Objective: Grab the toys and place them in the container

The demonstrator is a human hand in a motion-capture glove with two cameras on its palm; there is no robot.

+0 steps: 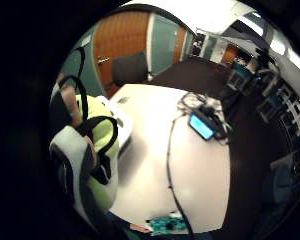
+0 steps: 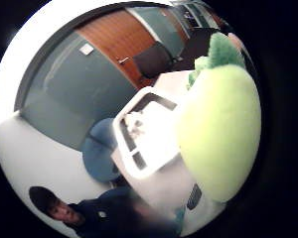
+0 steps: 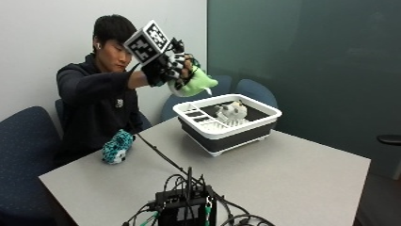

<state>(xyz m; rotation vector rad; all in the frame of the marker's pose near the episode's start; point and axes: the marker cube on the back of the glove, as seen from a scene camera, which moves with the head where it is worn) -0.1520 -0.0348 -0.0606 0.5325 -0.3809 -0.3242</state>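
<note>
Toys are the business here, and one of them, a pale green plush toy (image 3: 199,83), is up in the air in the gloved right hand (image 3: 168,66), whose fingers are curled round its body, above and just to the person's side of the container (image 3: 225,129). That container is a white-rimmed, dark-walled tub on the grey table (image 3: 300,174), and a whitish plush toy (image 3: 230,112) already lies inside it. A third one, a teal spotted toy (image 3: 117,146), sits on the table near the person's chest, well apart from the tub.

Judging by its fuzzy surface and rounded bulk in the thumb-side palm view, where the green plush (image 2: 219,130) fills much of the picture with a darker green tuft (image 2: 222,49) at one end, it looks soft, squashy and light. It should give under the fingers rather than slip, and a drop into the tub is unlikely to hurt it. The fat middle of the body seems the best place to hold, as the hand does now; the tuft or any thin limb would probably let it swing.

The teal toy looks much the same sort: small, furry, likely light, best taken round its body from above. A cable (image 3: 160,155) runs across the table close beside it, so a reach there could snag
</note>
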